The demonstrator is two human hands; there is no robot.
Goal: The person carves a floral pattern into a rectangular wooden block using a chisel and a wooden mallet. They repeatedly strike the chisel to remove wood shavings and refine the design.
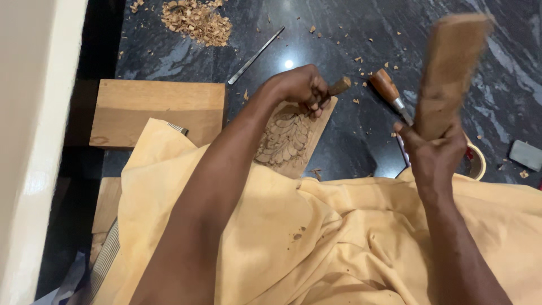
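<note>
My left hand [302,87] is closed around a chisel whose wooden handle end [340,86] sticks out to the right. Its tip is hidden against a carved wooden panel [289,138] with a leaf pattern, which leans on my lap. My right hand [432,152] grips a flat wooden mallet [451,68], raised and blurred, up and to the right of the chisel handle. A yellow cloth [293,231] covers my lap under both arms.
A second chisel with a brown handle [387,87] lies on the dark stone floor [339,34]. A thin metal tool [254,56] lies beyond the panel. A wood-shaving pile [195,21] sits far left. A plank [152,110] lies left, a grey stone [525,154] right.
</note>
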